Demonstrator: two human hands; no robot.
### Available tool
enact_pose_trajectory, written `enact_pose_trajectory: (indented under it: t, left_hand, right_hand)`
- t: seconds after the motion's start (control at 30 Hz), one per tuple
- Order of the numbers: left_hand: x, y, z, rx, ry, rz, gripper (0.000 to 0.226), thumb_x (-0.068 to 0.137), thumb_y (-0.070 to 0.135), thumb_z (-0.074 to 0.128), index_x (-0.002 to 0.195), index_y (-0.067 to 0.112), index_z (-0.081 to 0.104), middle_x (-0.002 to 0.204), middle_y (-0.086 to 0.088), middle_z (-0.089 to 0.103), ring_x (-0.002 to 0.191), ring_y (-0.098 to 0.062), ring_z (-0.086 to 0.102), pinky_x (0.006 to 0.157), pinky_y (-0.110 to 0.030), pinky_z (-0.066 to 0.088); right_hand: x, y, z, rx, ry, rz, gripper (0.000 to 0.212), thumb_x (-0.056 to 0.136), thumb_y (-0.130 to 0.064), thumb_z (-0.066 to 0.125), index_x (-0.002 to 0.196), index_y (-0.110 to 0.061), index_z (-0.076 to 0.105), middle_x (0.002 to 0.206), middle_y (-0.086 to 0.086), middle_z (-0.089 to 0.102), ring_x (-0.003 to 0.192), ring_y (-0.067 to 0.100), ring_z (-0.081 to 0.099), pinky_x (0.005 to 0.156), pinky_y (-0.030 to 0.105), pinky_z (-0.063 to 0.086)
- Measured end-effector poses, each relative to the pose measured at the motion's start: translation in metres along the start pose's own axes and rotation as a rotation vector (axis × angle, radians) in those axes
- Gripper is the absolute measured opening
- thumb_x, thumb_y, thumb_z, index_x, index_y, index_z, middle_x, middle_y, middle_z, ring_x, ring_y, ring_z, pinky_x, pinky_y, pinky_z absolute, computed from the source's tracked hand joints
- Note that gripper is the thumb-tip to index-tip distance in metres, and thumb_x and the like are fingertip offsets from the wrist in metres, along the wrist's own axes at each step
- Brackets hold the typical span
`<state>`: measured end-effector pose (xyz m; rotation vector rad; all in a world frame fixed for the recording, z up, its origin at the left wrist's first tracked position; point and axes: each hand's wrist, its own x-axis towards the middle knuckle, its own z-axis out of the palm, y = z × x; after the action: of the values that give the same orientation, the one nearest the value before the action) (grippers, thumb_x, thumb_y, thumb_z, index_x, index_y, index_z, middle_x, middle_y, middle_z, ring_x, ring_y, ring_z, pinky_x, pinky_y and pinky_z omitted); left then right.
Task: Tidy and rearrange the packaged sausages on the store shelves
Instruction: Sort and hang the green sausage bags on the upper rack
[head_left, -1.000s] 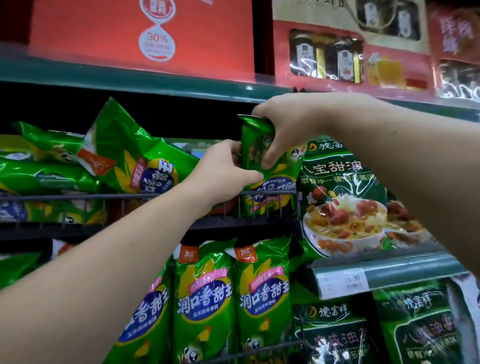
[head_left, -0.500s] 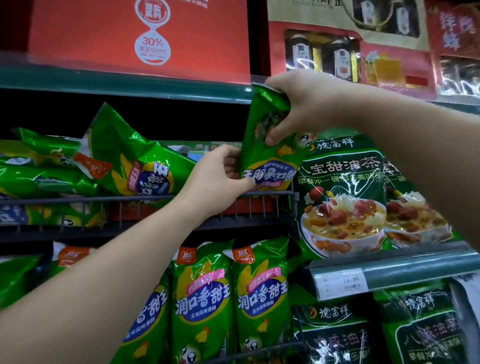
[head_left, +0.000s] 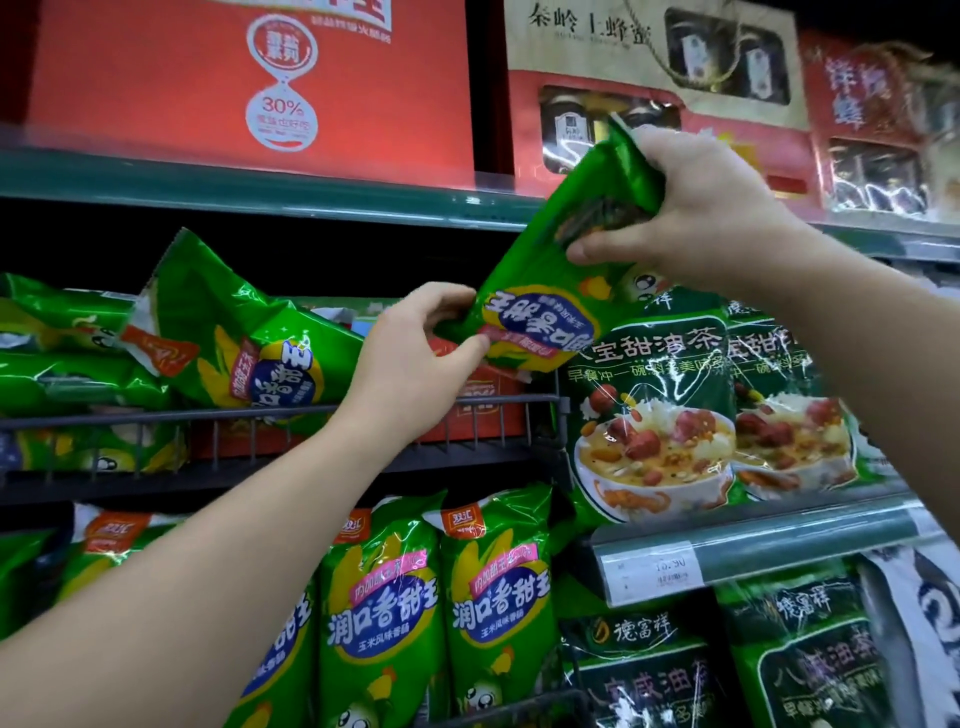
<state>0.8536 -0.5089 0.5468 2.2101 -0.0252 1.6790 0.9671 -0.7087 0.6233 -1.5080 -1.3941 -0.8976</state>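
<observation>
The shelving fills the view, its green upper shelf edge (head_left: 260, 187) running from nine to three o'clock; above it at eleven o'clock stands a big red carton (head_left: 156, 88), and at four o'clock lean the dark green oil-tea bags (head_left: 654, 426); a wire basket (head_left: 208, 415) at nine o'clock holds a loose heap of sausage packs (head_left: 244, 343), lying tilted and crosswise, while a lower row of packs (head_left: 384, 613) at six o'clock stands upright and orderly; the held pack (head_left: 545, 296) hangs just right of centre, above the basket's right end and in front of the oil-tea bags, print upside down, its length slanting from one o'clock down to seven; whether it touches the bags behind I cannot tell. I judge it a light, soft foil pouch with firmer sticks inside; the glossy film looks slippery and crumples at the sealed ends, so it is best taken at both ends or across the filled middle rather than by a bare corner; it seems hardly fragile, yet should not be bent hard. The right hand (head_left: 696, 218) grips the top end at one o'clock, fingers curled over the back and thumb pressed on the front face; the left hand (head_left: 410, 374) takes the pack's seven o'clock corner in a pinch, thumb beneath and fingers (head_left: 441, 299) curled above, nearly closed on the film.
</observation>
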Motion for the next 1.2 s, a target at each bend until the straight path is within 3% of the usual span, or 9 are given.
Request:
enact_pose_trajectory:
  t: [0.13,0.27,0.43,0.53,0.6,0.7,0.83,0.97,1.2]
  left_hand:
    - [0.000,0.010,-0.006,0.059,0.102,0.143,0.034,0.088,0.016,0.070,0.121,0.021,0.064,0.115,0.013,0.063,0.107,0.006,0.054,0.090,-0.001,0.035]
    - [0.000,0.013,-0.007,0.099,0.152,0.192,0.048,0.086,0.022,0.074,0.131,0.021,0.056,0.138,0.009,0.049,0.134,-0.005,0.039,0.115,-0.022,0.028]
    - [-0.015,0.016,-0.003,-0.085,0.179,-0.042,0.095,0.078,0.044,0.078,0.152,0.033,0.019,0.155,0.010,0.022,0.141,-0.009,0.030,0.117,-0.040,0.031]
    - [-0.024,0.018,0.002,-0.298,0.214,-0.262,0.118,0.057,0.060,0.085,0.151,0.038,0.016,0.150,0.008,0.031,0.133,-0.013,0.044,0.111,-0.046,0.039]
    - [-0.031,0.021,0.009,-0.503,0.210,-0.383,0.126,0.050,0.054,0.091,0.151,0.032,0.020,0.142,0.005,0.045,0.121,-0.009,0.056,0.107,-0.043,0.043]
    - [-0.039,0.026,0.021,-0.790,0.168,-0.486,0.111,0.055,0.040,0.094,0.145,0.016,0.033,0.125,-0.004,0.063,0.110,-0.015,0.066,0.100,-0.042,0.051]
    - [-0.042,0.044,0.034,-0.928,0.085,-0.467,0.076,0.063,0.028,0.089,0.127,0.010,0.053,0.114,-0.006,0.072,0.103,-0.020,0.071,0.089,-0.044,0.057]
    - [-0.038,0.052,0.045,-0.938,0.189,-0.461,0.058,0.073,0.007,0.082,0.122,0.013,0.051,0.104,-0.006,0.074,0.093,-0.025,0.074,0.082,-0.052,0.059]
    - [-0.038,0.040,0.038,-0.888,0.220,-0.425,0.053,0.077,-0.003,0.076,0.121,0.013,0.051,0.107,-0.010,0.073,0.094,-0.027,0.073,0.078,-0.044,0.059]
  right_hand:
    - [-0.018,0.008,-0.003,0.214,0.116,0.086,0.037,0.069,-0.027,0.088,0.097,-0.025,0.065,0.095,-0.005,0.072,0.084,0.008,0.072,0.076,0.034,0.061]
    - [-0.035,0.013,0.003,0.467,0.164,0.219,0.035,0.071,-0.024,0.086,0.099,-0.022,0.065,0.095,0.000,0.076,0.084,0.015,0.074,0.065,0.031,0.060]
    - [-0.055,0.019,0.019,0.759,0.257,0.403,0.034,0.072,-0.020,0.084,0.101,-0.018,0.065,0.091,0.002,0.077,0.082,0.022,0.075,0.073,0.044,0.062]
    - [-0.065,0.024,0.033,0.937,0.341,0.495,0.038,0.071,-0.021,0.085,0.101,-0.016,0.064,0.094,0.008,0.077,0.084,0.028,0.075,0.075,0.051,0.060]
    - [-0.069,0.025,0.045,1.050,0.399,0.560,0.049,0.070,-0.023,0.087,0.110,-0.015,0.061,0.101,0.011,0.075,0.084,0.030,0.075,0.072,0.052,0.060]
    - [-0.074,0.024,0.065,1.194,0.464,0.639,0.076,0.066,-0.027,0.090,0.131,-0.012,0.055,0.110,0.015,0.072,0.085,0.032,0.074,0.073,0.058,0.058]
    - [-0.084,0.016,0.089,1.299,0.505,0.737,0.056,0.074,-0.026,0.085,0.122,-0.009,0.060,0.097,0.015,0.075,0.081,0.033,0.075,0.070,0.054,0.060]
    - [-0.094,0.011,0.107,1.364,0.437,0.784,0.054,0.075,-0.032,0.083,0.119,-0.009,0.062,0.096,0.017,0.075,0.084,0.035,0.074,0.074,0.056,0.059]
    - [-0.109,0.014,0.110,1.331,0.282,0.733,0.045,0.076,-0.032,0.079,0.112,-0.007,0.069,0.098,0.010,0.076,0.090,0.027,0.074,0.080,0.046,0.060]
